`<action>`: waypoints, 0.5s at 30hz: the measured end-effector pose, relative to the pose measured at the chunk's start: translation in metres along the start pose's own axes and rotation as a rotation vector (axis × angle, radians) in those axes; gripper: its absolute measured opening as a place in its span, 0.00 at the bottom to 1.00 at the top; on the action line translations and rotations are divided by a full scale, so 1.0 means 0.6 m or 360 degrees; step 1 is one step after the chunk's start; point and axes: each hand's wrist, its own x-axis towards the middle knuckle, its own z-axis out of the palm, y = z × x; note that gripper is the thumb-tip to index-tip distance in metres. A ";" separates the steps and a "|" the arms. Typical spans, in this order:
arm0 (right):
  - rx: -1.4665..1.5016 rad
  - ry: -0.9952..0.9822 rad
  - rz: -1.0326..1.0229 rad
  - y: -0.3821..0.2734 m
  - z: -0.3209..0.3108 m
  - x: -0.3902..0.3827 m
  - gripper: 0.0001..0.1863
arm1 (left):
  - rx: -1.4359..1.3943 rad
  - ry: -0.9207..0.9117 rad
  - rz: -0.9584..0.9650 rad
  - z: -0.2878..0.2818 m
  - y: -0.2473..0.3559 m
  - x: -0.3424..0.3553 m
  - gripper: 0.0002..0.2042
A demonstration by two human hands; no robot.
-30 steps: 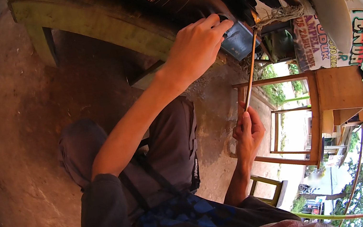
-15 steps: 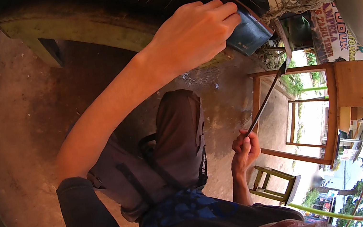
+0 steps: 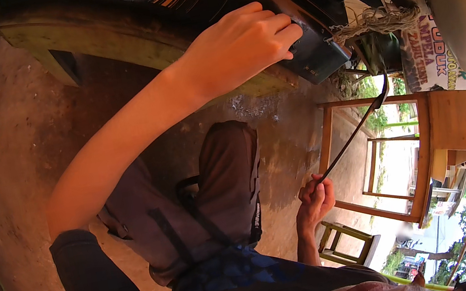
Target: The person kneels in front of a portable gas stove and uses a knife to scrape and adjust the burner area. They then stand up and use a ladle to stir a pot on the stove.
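Pale lettering and curved gold stripes mark the front of the black stove [image 3: 203,10], at the upper edge; the banner [image 3: 433,51] at the right carries large red and purple letters, partly covered, and a strip of small white letters runs down the side of the dark trousers [image 3: 226,168]. The long-handled tool [image 3: 348,144] sits in the right hand [image 3: 313,201], whose fingers are closed around the near end of its handle; the handle slants up and away to a dark, wider end, well apart from the left hand [image 3: 252,42]. That hand's fingers are bent together at the stove's front, near its right corner; their tips are hidden, so whether they grip something cannot be told. The stove stands on a worn green table [image 3: 109,42], its right corner reaching past the table's right end. A tangle of string [image 3: 376,22] hangs just above the tool's far end; a wooden frame [image 3: 422,159] and a small stool [image 3: 350,243] stand behind the right hand.
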 end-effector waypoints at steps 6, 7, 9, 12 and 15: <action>0.0014 -0.0029 -0.0016 -0.003 0.004 0.001 0.13 | -0.0229 0.0475 -0.0383 0.044 0.035 -0.025 0.12; 0.0023 -0.0025 -0.0014 0.000 0.005 -0.001 0.13 | -0.0248 0.0489 -0.0426 0.046 0.041 -0.024 0.12; 0.0052 -0.0020 -0.0008 0.002 0.003 -0.004 0.13 | -0.0265 0.0497 -0.0494 0.050 0.054 -0.023 0.12; 0.0088 -0.0040 0.0005 -0.002 0.004 -0.001 0.13 | -0.0235 0.0507 -0.0566 0.040 0.060 -0.025 0.13; 0.0096 0.0000 -0.0012 -0.011 0.006 0.004 0.13 | -0.0230 0.0541 -0.0562 0.043 0.057 -0.027 0.12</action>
